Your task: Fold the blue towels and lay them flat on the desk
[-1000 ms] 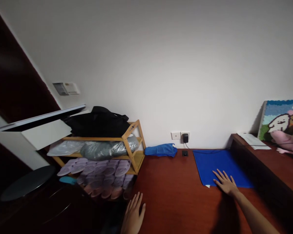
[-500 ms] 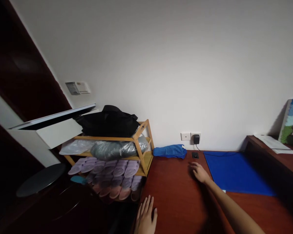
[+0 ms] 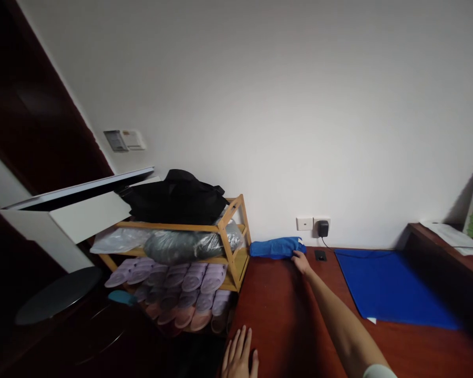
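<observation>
A folded blue cloth bundle [image 3: 274,248] lies along the wall on the reddish-brown table [image 3: 271,299]. My right hand [image 3: 300,262] is at its right end, with the fingers curled against the cloth; the fingertips are partly hidden. My left hand [image 3: 238,354] rests palm down near the table's left edge, fingers stretched out and holding nothing. To the right of my right arm a flat blue mat [image 3: 394,289] is spread on the table.
Left of the table stands a wooden rack [image 3: 230,252] with lilac slippers [image 3: 193,275], plastic-wrapped things and a black bag [image 3: 177,199]. A black plug adapter [image 3: 322,228] sits in the wall socket, its cable running over the mat. A raised ledge [image 3: 437,247] borders the right.
My right hand has moved left and away from me, from bare table to the right end of the blue cloth bundle. My left hand stays flat on the table. The view has shifted slightly left.
</observation>
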`<control>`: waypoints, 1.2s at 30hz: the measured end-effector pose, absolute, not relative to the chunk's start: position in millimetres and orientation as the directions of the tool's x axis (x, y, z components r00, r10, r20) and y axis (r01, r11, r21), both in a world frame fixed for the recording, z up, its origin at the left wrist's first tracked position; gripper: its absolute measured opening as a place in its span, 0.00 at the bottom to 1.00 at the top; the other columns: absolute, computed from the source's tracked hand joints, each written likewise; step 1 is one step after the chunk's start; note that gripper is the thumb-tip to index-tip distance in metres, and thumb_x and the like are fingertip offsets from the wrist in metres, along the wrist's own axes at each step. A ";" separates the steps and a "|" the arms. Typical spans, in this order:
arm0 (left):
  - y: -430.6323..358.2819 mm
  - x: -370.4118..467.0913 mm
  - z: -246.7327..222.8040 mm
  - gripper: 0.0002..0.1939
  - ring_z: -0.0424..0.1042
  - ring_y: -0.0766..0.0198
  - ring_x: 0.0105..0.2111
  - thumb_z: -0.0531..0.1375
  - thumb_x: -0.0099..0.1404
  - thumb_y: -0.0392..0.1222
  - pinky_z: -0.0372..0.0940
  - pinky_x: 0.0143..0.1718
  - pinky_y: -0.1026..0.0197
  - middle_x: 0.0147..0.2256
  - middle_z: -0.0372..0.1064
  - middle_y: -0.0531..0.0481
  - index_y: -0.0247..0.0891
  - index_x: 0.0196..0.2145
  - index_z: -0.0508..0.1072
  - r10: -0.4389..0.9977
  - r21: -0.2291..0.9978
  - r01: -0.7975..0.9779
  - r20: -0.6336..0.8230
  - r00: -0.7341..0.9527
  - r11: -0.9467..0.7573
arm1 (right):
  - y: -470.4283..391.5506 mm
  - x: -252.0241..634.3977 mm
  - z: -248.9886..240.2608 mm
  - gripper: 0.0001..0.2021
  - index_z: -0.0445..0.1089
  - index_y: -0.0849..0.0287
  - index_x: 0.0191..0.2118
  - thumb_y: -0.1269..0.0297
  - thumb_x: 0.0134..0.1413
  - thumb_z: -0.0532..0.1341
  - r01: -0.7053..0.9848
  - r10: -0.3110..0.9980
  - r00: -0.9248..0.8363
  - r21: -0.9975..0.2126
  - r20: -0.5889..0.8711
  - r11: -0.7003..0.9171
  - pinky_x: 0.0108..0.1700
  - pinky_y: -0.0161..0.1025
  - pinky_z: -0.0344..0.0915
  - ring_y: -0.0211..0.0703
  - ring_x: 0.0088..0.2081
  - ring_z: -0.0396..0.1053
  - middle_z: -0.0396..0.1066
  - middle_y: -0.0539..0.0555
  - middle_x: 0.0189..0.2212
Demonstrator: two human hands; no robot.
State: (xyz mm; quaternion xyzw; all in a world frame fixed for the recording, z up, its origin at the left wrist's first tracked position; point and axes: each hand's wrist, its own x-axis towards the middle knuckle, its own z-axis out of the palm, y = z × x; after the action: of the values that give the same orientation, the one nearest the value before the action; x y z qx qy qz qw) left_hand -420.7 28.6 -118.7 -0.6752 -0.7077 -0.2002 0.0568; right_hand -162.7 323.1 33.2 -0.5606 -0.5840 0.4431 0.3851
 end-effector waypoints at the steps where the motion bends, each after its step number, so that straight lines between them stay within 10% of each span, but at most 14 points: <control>1: 28.2 -419.9 -116.8 0.30 0.62 0.49 0.66 0.53 0.69 0.46 0.62 0.66 0.40 0.67 0.60 0.53 0.51 0.67 0.63 0.934 0.209 0.978 0.348 -0.082 0.007 | 318.1 -164.7 40.4 0.21 0.71 0.58 0.55 0.51 0.63 0.64 0.272 0.995 -0.090 -0.962 -0.045 -0.019 0.62 0.60 0.63 0.54 0.59 0.67 0.69 0.58 0.59; 12: 20.3 -398.4 -68.3 0.28 0.61 0.52 0.67 0.51 0.70 0.46 0.57 0.68 0.42 0.68 0.61 0.47 0.42 0.66 0.66 0.940 0.225 0.974 0.322 -0.109 0.035 | 217.0 -119.5 284.1 0.27 0.72 0.50 0.60 0.47 0.57 0.64 -0.218 0.845 -0.332 -0.905 0.420 0.364 0.60 0.47 0.67 0.47 0.56 0.70 0.73 0.54 0.58; 17: 12.6 -385.7 -30.9 0.27 0.63 0.50 0.66 0.53 0.68 0.47 0.56 0.69 0.43 0.64 0.67 0.41 0.36 0.60 0.72 0.946 0.403 0.914 0.271 -0.176 0.054 | 101.5 -65.4 383.1 0.20 0.76 0.49 0.55 0.49 0.61 0.65 -0.016 0.659 -0.301 -0.695 0.689 0.719 0.55 0.48 0.71 0.45 0.50 0.73 0.71 0.55 0.56; 24: -26.1 -319.6 105.0 0.28 0.66 0.55 0.64 0.43 0.75 0.51 0.64 0.63 0.52 0.64 0.67 0.40 0.37 0.64 0.65 0.861 0.874 0.467 0.334 -0.383 -0.131 | -14.2 -25.5 392.8 0.12 0.81 0.49 0.44 0.51 0.65 0.62 0.162 0.529 -0.295 -0.504 0.795 0.848 0.48 0.49 0.74 0.48 0.45 0.76 0.79 0.55 0.41; 29: -100.8 -238.6 276.8 0.28 0.65 0.53 0.64 0.49 0.75 0.52 0.65 0.62 0.50 0.67 0.61 0.40 0.41 0.68 0.60 0.730 0.724 0.301 0.674 -0.118 -0.620 | -70.4 -20.6 382.8 0.12 0.81 0.50 0.43 0.53 0.64 0.62 0.152 0.571 -0.339 -0.556 0.748 0.818 0.44 0.44 0.75 0.46 0.43 0.77 0.80 0.55 0.40; 36: -152.6 -182.5 363.3 0.17 0.77 0.54 0.52 0.61 0.67 0.41 0.69 0.58 0.51 0.51 0.79 0.45 0.42 0.53 0.76 0.767 0.701 0.328 0.624 0.146 -0.633 | -123.7 -3.1 381.5 0.12 0.78 0.51 0.46 0.54 0.64 0.62 0.189 0.558 -0.419 -0.532 0.716 0.825 0.46 0.44 0.73 0.44 0.39 0.77 0.80 0.54 0.39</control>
State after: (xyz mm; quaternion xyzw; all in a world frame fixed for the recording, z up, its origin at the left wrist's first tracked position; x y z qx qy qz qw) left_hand -182.5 -152.6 363.3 -0.7284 -0.3759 -0.5346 -0.2056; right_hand -3.1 -123.7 381.5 -0.2275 -0.8210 0.1886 0.4885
